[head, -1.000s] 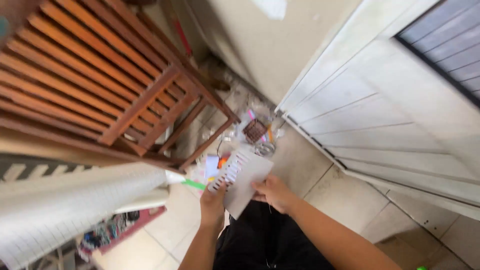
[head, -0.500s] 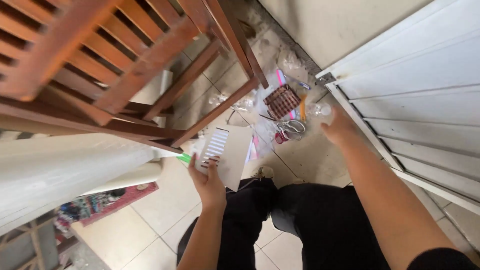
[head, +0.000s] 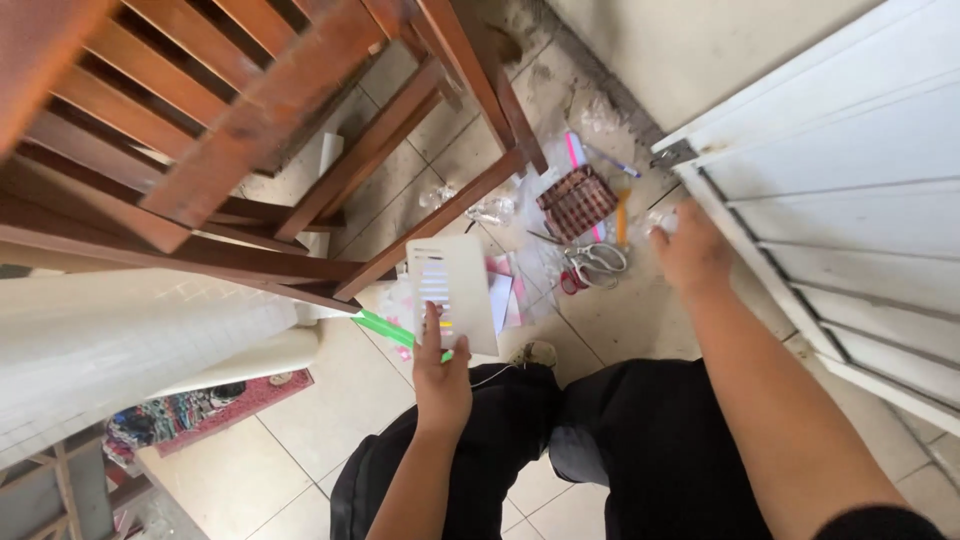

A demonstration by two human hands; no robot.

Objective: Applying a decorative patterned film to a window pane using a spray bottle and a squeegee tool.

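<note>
The floor (head: 620, 330) is pale square tile, dusty toward the wall, and carries all loose items. The landmark for the positions below is the wooden chair (head: 230, 130), a slatted red-brown frame that fills the upper left of the view.

To the right of the chair stands a white panelled door (head: 850, 210), swung open along the right edge. Below the chair, at the left edge, lies a large white roll of sheet material (head: 120, 350) with a faint grid pattern. Below the chair and toward the bottom edge, the person's legs in black trousers (head: 600, 450) are folded on the floor.

Just right of the chair's front leg, a small woven brown pouch (head: 577, 203) lies on the tile, with scissors (head: 592, 264) below it and scraps of clear wrapping and coloured paper around both.

The left hand (head: 442, 372) is clenched on the lower edge of a white card (head: 452, 293), holding it upright just below the chair's front leg; the card bears rows of small coloured marks. The right hand (head: 690, 250) is extended to the door's lower corner, right of the pouch. Its fingers are turned away, so whether it grasps anything cannot be told.

Judged step: a reach to the floor items while the card is retained.
</note>
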